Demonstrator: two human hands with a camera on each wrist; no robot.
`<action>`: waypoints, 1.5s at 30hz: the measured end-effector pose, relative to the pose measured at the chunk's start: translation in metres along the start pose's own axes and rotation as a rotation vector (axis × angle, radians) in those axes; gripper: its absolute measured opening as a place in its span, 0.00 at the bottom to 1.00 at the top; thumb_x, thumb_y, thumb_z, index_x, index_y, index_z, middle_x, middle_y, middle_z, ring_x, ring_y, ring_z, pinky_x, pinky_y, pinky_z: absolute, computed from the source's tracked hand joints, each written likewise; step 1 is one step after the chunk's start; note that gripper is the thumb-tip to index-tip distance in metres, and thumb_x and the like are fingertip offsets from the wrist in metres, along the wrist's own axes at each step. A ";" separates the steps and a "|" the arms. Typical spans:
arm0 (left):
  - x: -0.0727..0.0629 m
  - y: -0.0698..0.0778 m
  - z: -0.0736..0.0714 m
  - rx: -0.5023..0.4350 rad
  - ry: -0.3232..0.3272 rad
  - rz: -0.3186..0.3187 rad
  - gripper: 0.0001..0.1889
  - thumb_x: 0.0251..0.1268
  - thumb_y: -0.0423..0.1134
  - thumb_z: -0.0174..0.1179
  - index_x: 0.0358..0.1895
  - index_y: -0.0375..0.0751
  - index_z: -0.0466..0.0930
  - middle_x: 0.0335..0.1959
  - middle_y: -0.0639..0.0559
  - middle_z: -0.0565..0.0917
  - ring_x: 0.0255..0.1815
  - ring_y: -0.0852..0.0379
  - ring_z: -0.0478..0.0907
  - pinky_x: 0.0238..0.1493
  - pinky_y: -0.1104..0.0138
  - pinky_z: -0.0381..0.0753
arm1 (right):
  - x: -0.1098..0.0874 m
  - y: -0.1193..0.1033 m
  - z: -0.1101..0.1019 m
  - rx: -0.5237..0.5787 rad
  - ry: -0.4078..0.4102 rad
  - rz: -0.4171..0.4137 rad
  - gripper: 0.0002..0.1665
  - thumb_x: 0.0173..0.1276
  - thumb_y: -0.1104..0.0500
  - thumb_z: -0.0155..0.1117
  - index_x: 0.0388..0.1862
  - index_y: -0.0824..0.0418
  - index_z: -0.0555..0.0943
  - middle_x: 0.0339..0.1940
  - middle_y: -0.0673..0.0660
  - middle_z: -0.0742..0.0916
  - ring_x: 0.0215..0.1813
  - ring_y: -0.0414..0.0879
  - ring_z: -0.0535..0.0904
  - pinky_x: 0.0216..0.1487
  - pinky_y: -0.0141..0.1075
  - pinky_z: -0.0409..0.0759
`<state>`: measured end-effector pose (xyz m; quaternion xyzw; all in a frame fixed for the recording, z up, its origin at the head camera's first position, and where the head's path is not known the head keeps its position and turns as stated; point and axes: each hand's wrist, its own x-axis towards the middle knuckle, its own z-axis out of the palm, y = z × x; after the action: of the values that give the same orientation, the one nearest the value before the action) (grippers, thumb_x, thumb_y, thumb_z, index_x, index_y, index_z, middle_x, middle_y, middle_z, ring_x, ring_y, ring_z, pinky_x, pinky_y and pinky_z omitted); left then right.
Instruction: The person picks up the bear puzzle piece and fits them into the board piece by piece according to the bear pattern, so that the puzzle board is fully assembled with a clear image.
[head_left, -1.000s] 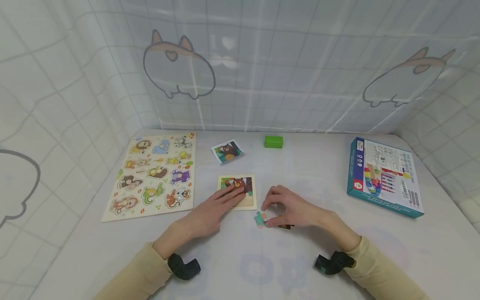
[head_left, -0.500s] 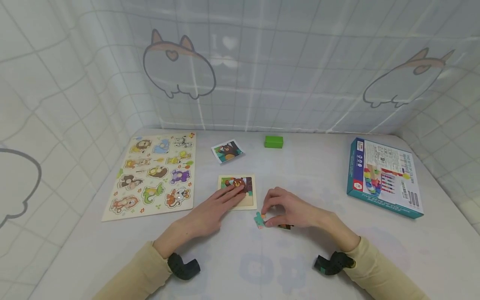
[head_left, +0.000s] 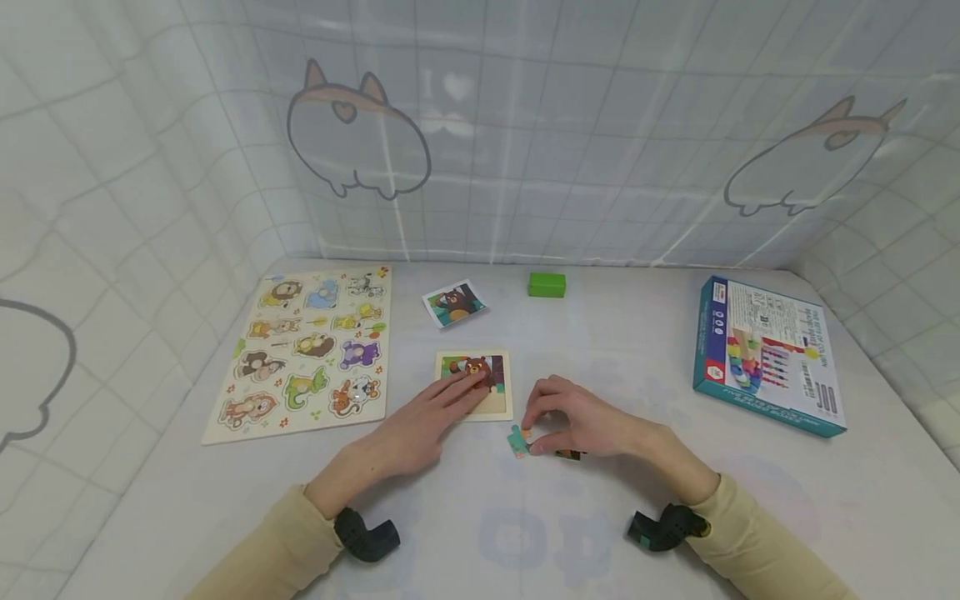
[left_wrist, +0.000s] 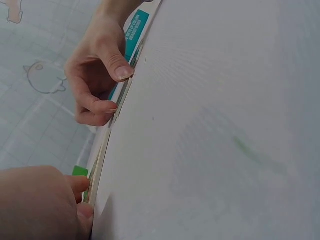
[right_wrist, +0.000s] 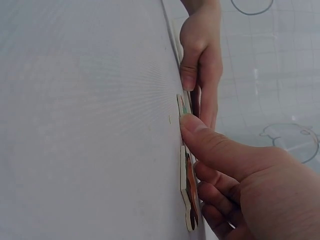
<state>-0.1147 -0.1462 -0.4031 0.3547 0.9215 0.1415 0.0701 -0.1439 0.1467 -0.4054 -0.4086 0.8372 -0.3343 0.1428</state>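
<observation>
From here the right hand (right_wrist: pixel 255 175) looms close, thumb against a piece (right_wrist: pixel 180 106) on the pale table (right_wrist: pixel 90 120), other fingers curled. Just beside that thumb lies a brown piece (right_wrist: pixel 191 186). Beyond, the left hand (right_wrist: pixel 204 60) has its fingers extended, a gridded wall (right_wrist: pixel 250 65) with outline drawings behind.
</observation>
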 end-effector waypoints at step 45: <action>-0.016 -0.019 -0.018 -0.222 0.072 -0.234 0.30 0.73 0.44 0.60 0.75 0.47 0.64 0.73 0.45 0.71 0.74 0.45 0.67 0.72 0.49 0.70 | 0.071 -0.044 -0.007 -0.128 0.296 -0.045 0.12 0.61 0.55 0.76 0.39 0.59 0.86 0.37 0.52 0.83 0.43 0.49 0.73 0.44 0.36 0.72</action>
<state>-0.1186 -0.1741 -0.3912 0.2299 0.9371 0.2460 0.0916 -0.1654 0.0749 -0.3681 -0.3820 0.8592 -0.3398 -0.0160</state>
